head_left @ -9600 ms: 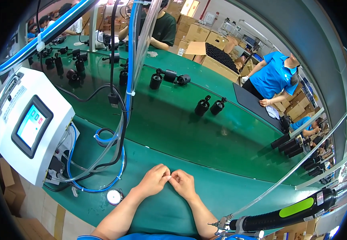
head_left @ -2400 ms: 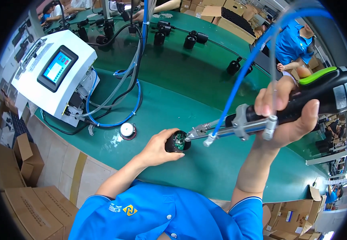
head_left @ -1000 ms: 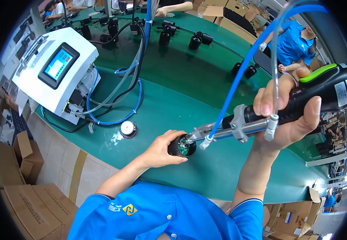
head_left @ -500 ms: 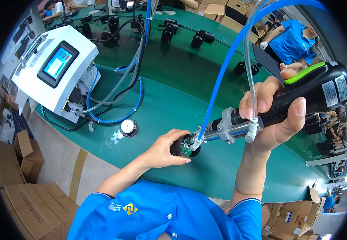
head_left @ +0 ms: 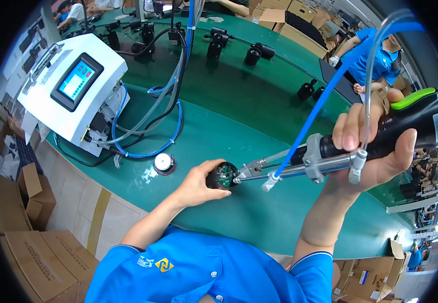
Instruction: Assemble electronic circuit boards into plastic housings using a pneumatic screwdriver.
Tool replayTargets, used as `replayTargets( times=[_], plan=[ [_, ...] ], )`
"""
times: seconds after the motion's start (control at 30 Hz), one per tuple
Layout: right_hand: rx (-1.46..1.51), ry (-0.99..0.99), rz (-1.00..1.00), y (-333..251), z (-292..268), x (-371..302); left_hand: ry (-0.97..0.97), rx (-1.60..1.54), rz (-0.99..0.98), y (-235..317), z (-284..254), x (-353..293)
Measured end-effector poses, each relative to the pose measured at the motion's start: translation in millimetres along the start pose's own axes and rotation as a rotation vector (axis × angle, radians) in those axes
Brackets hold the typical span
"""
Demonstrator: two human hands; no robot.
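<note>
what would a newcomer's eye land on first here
Probably the black handheld power tool with a lime-green lever, held at right in the right hand. Its metal tip sits at the rim of a round black cup with green inside, held near centre in the left hand. Next, likely the white boxy machine with its lit screen, at left.

The driver (head_left: 422, 125) is cut off at right — and the cup (head_left: 213, 180) holds parts (head_left: 225, 173) too small to tell.
</note>
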State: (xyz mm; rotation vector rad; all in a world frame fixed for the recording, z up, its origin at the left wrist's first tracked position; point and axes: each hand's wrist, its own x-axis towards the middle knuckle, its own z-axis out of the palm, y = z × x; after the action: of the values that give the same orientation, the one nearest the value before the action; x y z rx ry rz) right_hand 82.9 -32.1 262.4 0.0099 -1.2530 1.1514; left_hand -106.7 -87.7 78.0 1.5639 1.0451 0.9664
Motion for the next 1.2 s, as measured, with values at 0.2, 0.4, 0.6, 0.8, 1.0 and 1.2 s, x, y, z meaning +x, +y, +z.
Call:
replayTargets(
  times=[0.2, 0.4, 0.6, 0.8, 1.0, 1.2],
  plan=[
    [-0.044, 0.033, -0.006, 4.7, -0.3, -6.1, 0.052, -0.204, -0.039, -7.5, 1.5, -4.1],
    [-0.037, 0.049, 0.039, 13.5, 0.7, -13.3, 0.037, -0.241, -0.015, -7.1, 1.5, -4.2],
    [-0.093, -0.021, 0.016, 18.9, -1.8, -16.7, 0.041, -0.221, -0.015, -0.2, 2.0, -5.2],
    [-0.097, -0.035, 0.026, 20.3, -3.0, -18.7, 0.044, -0.223, 0.021, -2.3, 4.2, -5.4],
    [-0.067, 0.015, 0.034, 15.6, -1.6, -17.1, 0.076, -0.114, 0.093, -5.5, 4.2, -0.9],
    [0.005, -0.018, -0.001, -8.1, 6.1, 5.2, 0.081, -0.047, 0.058, -4.0, 0.1, 4.6]
  ],
)
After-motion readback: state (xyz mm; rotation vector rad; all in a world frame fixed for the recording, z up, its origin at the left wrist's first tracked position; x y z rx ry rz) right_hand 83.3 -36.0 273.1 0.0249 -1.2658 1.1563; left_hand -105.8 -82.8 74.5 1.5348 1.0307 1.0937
